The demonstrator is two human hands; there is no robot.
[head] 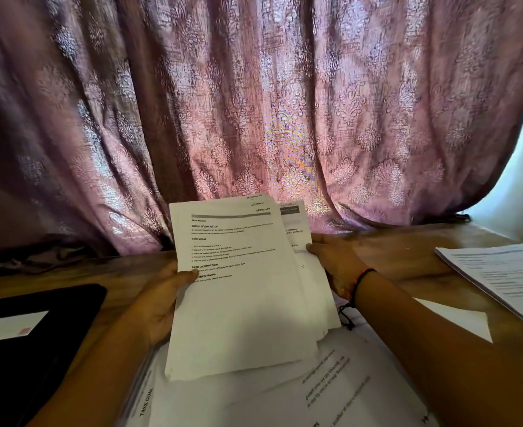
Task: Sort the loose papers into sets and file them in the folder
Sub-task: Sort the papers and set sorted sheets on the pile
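above the table [392, 251], left hand [158, 303] and right hand [334, 260] grasping paper sheaf [241, 303] by side edges

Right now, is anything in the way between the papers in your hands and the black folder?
Nothing visible blocks the path: only bare table lies between the held papers and the black folder to the left. The left hand, gripping the papers, is on that side. A white slip shows on the folder's top.

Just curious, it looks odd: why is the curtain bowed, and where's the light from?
Head view: wide-angle lens bows the curtain and table edge; daylight glows through the curtain, brightest at the right gap; held papers legible, nearest papers blurred.
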